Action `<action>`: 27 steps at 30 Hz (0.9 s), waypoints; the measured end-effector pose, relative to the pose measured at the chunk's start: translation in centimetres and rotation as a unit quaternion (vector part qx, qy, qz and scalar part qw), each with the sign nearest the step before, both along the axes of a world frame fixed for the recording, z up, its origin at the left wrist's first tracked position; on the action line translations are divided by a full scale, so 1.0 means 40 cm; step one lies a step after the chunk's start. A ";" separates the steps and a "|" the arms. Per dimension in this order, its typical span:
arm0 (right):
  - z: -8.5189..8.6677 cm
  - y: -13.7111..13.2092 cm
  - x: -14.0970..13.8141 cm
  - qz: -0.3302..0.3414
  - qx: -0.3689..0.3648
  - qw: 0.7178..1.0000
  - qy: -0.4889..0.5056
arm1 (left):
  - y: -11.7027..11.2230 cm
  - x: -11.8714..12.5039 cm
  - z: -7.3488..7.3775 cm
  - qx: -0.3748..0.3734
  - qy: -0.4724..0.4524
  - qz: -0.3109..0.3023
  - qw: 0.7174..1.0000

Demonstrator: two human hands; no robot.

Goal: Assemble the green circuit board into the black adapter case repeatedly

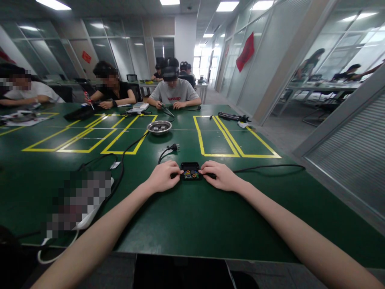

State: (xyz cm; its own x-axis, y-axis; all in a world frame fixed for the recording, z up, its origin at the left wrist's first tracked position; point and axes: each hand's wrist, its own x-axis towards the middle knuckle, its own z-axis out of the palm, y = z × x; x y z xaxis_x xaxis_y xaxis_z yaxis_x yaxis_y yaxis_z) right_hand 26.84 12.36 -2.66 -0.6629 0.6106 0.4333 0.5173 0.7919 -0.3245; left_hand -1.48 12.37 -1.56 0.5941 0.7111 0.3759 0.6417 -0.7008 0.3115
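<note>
A small black plastic case (190, 177) lies open on the green table in front of me, with a circuit board (192, 174) inside. Two orange-ringed coils and some blue and yellow parts show on the board. My left hand (165, 175) pinches the case's left edge, where a black cord seems to enter. At the opposite edge, my right hand (219, 175) is closed with thumb and fingers together on the case, beside a black cable (270, 166) that runs off to the right. Both sets of fingers partly hide the case ends. Beyond my left hand lies a black power plug (173, 147) on its cord.
A metal bowl (159, 127) with small metal parts stands ahead. Yellow tape (219, 155) marks rectangles on the table (204, 224). At left lies a white power strip (90, 214), partly blurred, with cords. Black tools (233, 117) lie at the far right. People sit across the table.
</note>
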 end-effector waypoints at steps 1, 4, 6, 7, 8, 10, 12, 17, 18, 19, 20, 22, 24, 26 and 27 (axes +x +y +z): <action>-0.006 0.004 -0.004 -0.014 -0.019 0.999 0.035 | 0.004 0.004 -0.005 -0.017 -0.037 0.028 0.999; -0.025 0.020 -0.019 -0.128 -0.074 0.983 0.113 | 0.018 0.019 -0.020 -0.046 -0.109 0.126 0.985; -0.036 0.032 -0.027 -0.197 -0.096 0.968 0.122 | 0.026 0.029 -0.026 -0.065 -0.102 0.149 0.981; -0.040 0.037 -0.030 -0.210 -0.106 0.964 0.123 | 0.028 0.034 -0.029 -0.080 -0.100 0.152 0.980; -0.044 0.041 -0.033 -0.211 -0.119 0.962 0.128 | 0.030 0.038 -0.030 -0.098 -0.107 0.152 0.978; -0.050 0.045 -0.036 -0.197 -0.158 0.954 0.159 | 0.031 0.044 -0.034 -0.142 -0.147 0.146 0.968; -0.052 0.047 -0.039 -0.187 -0.207 0.936 0.214 | 0.031 0.047 -0.037 -0.181 -0.206 0.137 0.952; -0.054 0.044 -0.046 -0.181 -0.273 0.893 0.310 | 0.032 0.046 -0.041 -0.216 -0.292 0.111 0.925; -0.054 0.043 -0.047 -0.179 -0.273 0.891 0.316 | 0.033 0.045 -0.042 -0.215 -0.296 0.109 0.924; -0.054 0.042 -0.048 -0.176 -0.273 0.891 0.319 | 0.034 0.044 -0.042 -0.212 -0.297 0.108 0.925; -0.054 0.041 -0.050 -0.174 -0.271 0.891 0.320 | 0.034 0.043 -0.042 -0.209 -0.297 0.108 0.925; -0.054 0.039 -0.053 -0.171 -0.270 0.891 0.323 | 0.036 0.041 -0.043 -0.208 -0.296 0.112 0.925; -0.055 0.037 -0.055 -0.168 -0.269 0.891 0.325 | 0.037 0.040 -0.045 -0.209 -0.297 0.118 0.924; -0.057 0.037 -0.058 -0.166 -0.267 0.891 0.329 | 0.039 0.041 -0.048 -0.209 -0.299 0.119 0.923; -0.057 0.038 -0.059 -0.166 -0.267 0.890 0.330 | 0.040 0.041 -0.049 -0.208 -0.300 0.117 0.924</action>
State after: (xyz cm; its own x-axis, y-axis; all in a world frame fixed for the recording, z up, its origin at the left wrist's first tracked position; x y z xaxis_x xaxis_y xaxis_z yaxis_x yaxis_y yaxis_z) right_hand 24.46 13.87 -4.96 -0.1163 0.9611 0.2507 0.2505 0.2726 -0.9290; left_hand 0.15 13.98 -3.51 0.1801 0.9505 0.2534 0.3849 -0.3051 0.8711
